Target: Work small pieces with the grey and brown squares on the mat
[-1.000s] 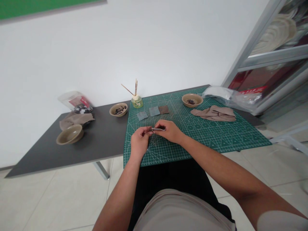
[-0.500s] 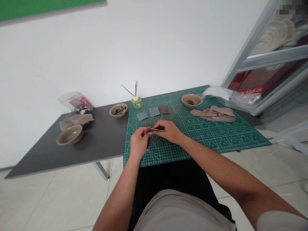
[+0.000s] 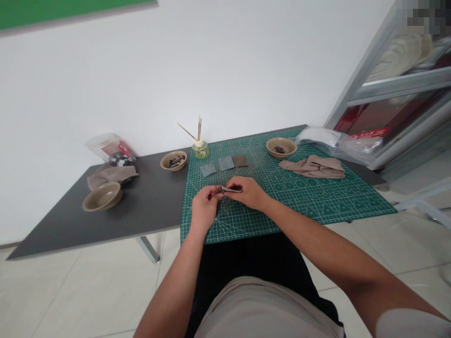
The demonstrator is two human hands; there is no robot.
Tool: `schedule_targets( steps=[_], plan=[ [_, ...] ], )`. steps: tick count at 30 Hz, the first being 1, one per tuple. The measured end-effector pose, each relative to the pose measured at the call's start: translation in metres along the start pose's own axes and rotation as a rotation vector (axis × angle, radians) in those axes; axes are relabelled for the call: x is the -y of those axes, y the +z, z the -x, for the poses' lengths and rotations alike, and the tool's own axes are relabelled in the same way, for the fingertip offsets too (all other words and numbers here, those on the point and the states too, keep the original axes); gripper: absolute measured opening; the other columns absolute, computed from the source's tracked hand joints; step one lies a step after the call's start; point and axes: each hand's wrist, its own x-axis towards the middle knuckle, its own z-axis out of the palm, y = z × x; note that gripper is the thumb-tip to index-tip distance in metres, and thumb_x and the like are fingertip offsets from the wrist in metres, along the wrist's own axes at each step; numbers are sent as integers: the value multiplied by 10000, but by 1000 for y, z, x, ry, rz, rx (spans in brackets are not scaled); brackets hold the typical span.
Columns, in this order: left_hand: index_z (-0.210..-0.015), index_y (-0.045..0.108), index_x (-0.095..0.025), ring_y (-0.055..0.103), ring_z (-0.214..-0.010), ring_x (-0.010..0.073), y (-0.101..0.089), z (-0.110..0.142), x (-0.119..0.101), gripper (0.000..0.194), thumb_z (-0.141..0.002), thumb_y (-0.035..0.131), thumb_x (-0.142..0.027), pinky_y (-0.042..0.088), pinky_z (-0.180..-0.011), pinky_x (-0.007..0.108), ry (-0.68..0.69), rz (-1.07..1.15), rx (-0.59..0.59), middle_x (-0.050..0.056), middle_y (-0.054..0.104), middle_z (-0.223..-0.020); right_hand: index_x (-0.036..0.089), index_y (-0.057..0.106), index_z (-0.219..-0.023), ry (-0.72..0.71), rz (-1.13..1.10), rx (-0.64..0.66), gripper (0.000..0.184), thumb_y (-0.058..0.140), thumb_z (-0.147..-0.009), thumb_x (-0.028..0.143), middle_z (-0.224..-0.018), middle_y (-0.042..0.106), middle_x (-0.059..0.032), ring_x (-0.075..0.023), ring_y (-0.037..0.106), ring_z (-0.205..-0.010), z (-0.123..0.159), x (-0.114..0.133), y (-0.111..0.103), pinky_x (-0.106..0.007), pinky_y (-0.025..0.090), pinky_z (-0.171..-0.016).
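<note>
Above the green cutting mat, both hands meet at a small folded piece of grey-brown cloth. My right hand pinches the folded cloth between thumb and fingers. At the cloth's left end, the fingertips of my left hand are pressed together on its edge; whether they hold some smaller thing too is hidden. Beyond the hands lie flat cloth squares: a small grey-blue square, a larger grey-blue square and a brown square touching it.
A bowl of dark and light bits and a reed diffuser stand at the back. Another bowl and a crumpled brown cloth are at right, near clear plastic bags. Far left are a tilted bowl and a cloth.
Almost nothing differs. Both hands stay pinched at the folded cloth, with only a very slight shift to the right.
</note>
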Motion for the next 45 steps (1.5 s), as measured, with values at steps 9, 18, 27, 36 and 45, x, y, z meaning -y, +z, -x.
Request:
schedule_targets(
  steps=[9,18,27,36,45],
  plan=[
    [-889,729,-212,642,-812,172,-1,1,-1,176,-754,624,-172,498,-793,302,29,-44,-7,16,716,-854,192,681,-801,-12,29,8,87,694,-820,277,-764,651,10,-131,580,-707,0,1,1,-254,405,-668],
    [-892,732,-209,634,-801,171,-1,1,-3,176,-767,617,-167,489,-792,299,29,-74,-2,17,707,-837,197,689,-799,-14,67,-4,109,696,-821,304,-751,656,12,-128,567,-679,0,-1,2,-251,398,-654],
    [-898,730,-213,641,-816,173,-1,2,-3,189,-776,602,-144,498,-808,304,42,-91,-12,18,713,-859,200,694,-780,-21,56,-29,95,717,-807,287,-730,661,19,-125,573,-667,1,-1,2,-248,405,-653],
    [-927,732,-216,647,-805,171,-1,1,1,202,-786,597,-164,503,-791,301,39,-42,6,20,719,-881,202,710,-800,-29,44,-32,91,727,-807,290,-730,672,19,-124,588,-665,1,0,1,-244,402,-629],
    [-922,732,-212,646,-815,172,-1,1,0,197,-777,613,-151,497,-795,300,40,-52,-4,19,722,-879,196,713,-815,-50,62,-38,88,719,-808,283,-746,683,13,-122,594,-673,2,1,2,-237,415,-647]
  ],
)
